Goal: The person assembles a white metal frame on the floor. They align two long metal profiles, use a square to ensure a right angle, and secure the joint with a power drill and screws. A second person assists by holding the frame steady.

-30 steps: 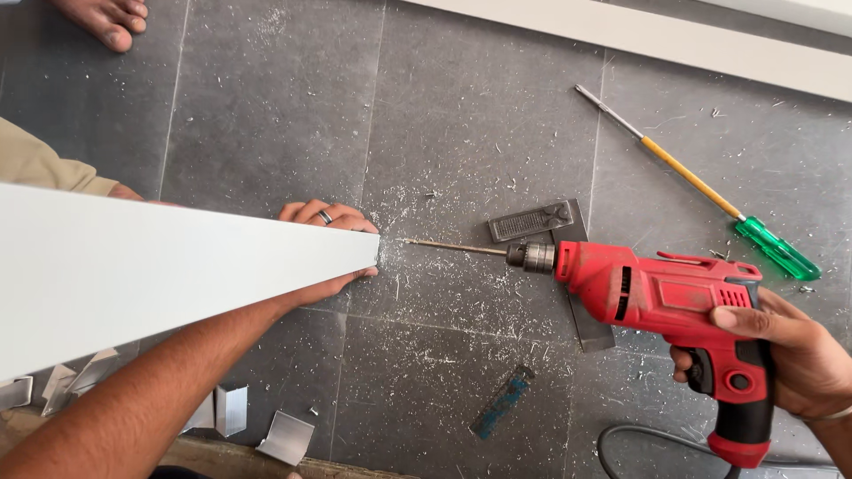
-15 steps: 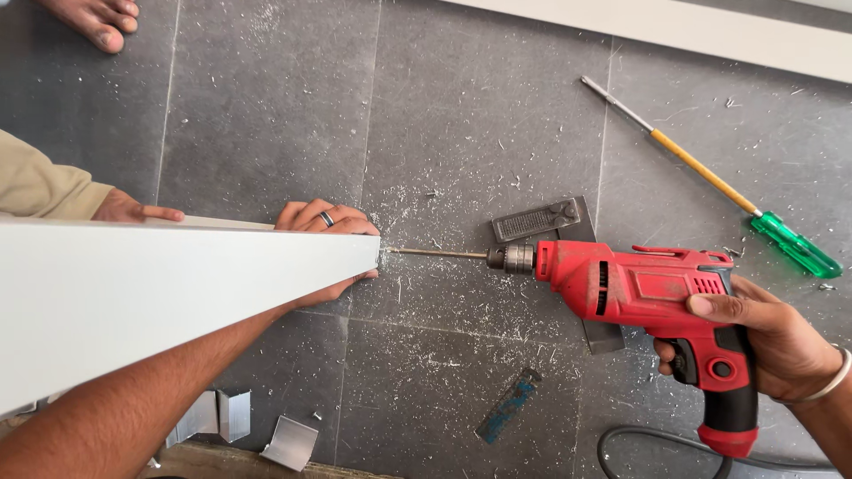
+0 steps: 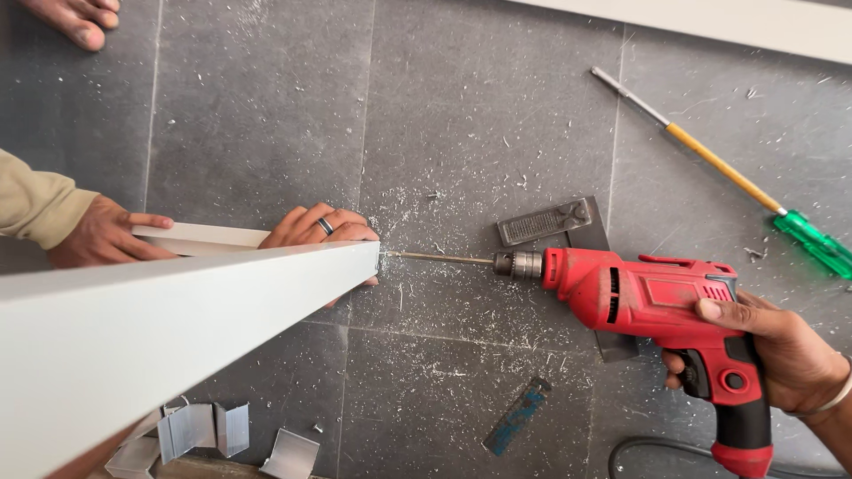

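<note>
The right hand (image 3: 785, 355) has its grip closed around the handle of the red electric drill (image 3: 657, 306), with one finger laid along the top of the body and another at the trigger. The drill lies level above the floor (image 3: 479, 106), near its lower right corner in this view, and its thin bit (image 3: 439, 258) points to the left and touches the end face of the white profile (image 3: 177, 328). The left hand (image 3: 324, 229), with a ring on one finger, is pressed on the far side of this profile just at the drilled end; the fingers curl over it, but the profile hides the palm, so I cannot tell if the grip really closes on it. The profile runs from the middle of the floor to the lower left edge.

Another person's hand (image 3: 102, 232), in a beige sleeve, rests on a second white strip at the left edge. Under the drill lies a dark metal square (image 3: 555, 222). A screwdriver with a green handle (image 3: 812, 241) lies toward the upper right corner. White chips are spread on the grey tiles. Bent metal pieces (image 3: 209, 430) lie at the bottom edge, a small blue object (image 3: 516, 415) beside them, and a bare foot (image 3: 75, 18) is at the top left corner.
</note>
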